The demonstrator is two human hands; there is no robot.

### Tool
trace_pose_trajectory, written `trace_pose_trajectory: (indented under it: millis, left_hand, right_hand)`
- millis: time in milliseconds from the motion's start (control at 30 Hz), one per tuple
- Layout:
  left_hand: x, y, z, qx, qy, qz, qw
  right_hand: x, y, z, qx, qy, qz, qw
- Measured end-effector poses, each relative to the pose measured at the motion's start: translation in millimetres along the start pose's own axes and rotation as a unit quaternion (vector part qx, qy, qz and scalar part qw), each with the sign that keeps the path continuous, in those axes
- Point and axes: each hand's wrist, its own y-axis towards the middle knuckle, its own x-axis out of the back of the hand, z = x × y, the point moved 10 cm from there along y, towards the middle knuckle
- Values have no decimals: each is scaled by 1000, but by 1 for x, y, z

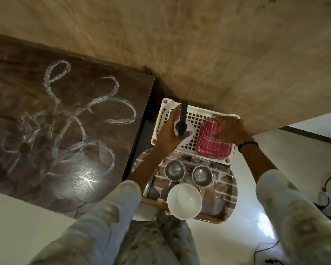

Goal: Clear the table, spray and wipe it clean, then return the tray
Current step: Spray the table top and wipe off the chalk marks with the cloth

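A dark wooden table (65, 119) on the left carries white chalk-like scribbles. To its right stands a white perforated basket (197, 116). Inside it, my left hand (170, 132) grips a white spray bottle with a black nozzle (183, 119). My right hand (231, 129) grips a folded red checked cloth (210, 142) lying in the basket. Below the basket sits a brick-patterned tray (225, 190) holding two steel cups (174, 170) (202, 175) and a white bowl (184, 200).
A tan wall (199, 44) rises behind the table and basket. The floor (287, 150) is pale tile. Black cables and a plug (325, 194) lie at the right edge. My patterned clothing fills the bottom of the view.
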Motion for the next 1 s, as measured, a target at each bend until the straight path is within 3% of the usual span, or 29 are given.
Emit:
trace_pose_trajectory:
  millis: [167, 267, 367, 500, 567, 633, 700, 833, 900, 1000]
  left_hand:
    - [-7, 8, -5, 23, -47, 2, 999]
    - [3, 4, -15, -3, -4, -30, 1000]
    - [19, 0, -36, -30, -28, -53, 998]
    - [61, -24, -64, -42, -50, -76, 995]
    - [88, -51, -68, -25, -34, -80, 996]
    - [114, -86, -61, 6, -30, -87, 996]
    - [137, -123, -43, 44, -29, -91, 994]
    - [185, -202, 13, 100, -56, -97, 989]
    - [211, -234, 38, 94, -39, -92, 991]
    - [240, -281, 74, 104, -34, -92, 990]
  right_hand:
    - [9, 3, 6, 18, -25, 14, 999]
    - [13, -10, 17, 57, 79, 40, 994]
    - [23, -33, 28, 55, 152, 60, 985]
    - [46, -85, 45, 15, 251, 3, 968]
    - [53, -121, 67, -7, 433, -14, 901]
    - [47, -154, 99, -28, 612, -12, 790]
    - [26, -175, 132, -51, 710, -7, 702]
    - [-35, -194, 215, -103, 816, 38, 567]
    - [-69, -200, 251, -148, 834, 41, 529]
    - [-111, -213, 295, -176, 813, 31, 554]
